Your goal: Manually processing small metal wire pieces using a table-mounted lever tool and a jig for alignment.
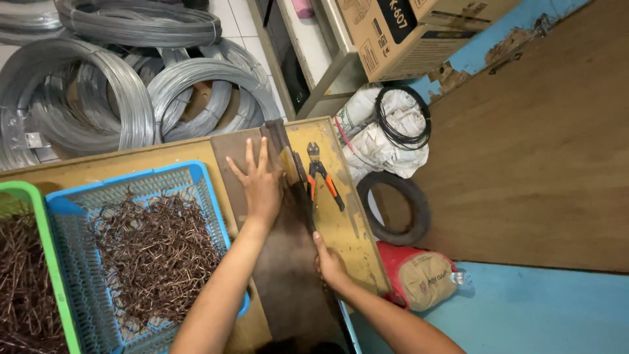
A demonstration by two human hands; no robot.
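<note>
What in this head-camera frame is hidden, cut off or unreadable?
- Right hand: fingers curl over the dark board edge; what they grip is hidden.
- Under the left hand: covered by the palm.
- Green basket: cut by the left edge.
- Dark board's near end: cut by the bottom edge.

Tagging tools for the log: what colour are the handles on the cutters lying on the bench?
Orange and black handles on the cutters, seen in the head view, on the yellow bench.
</note>
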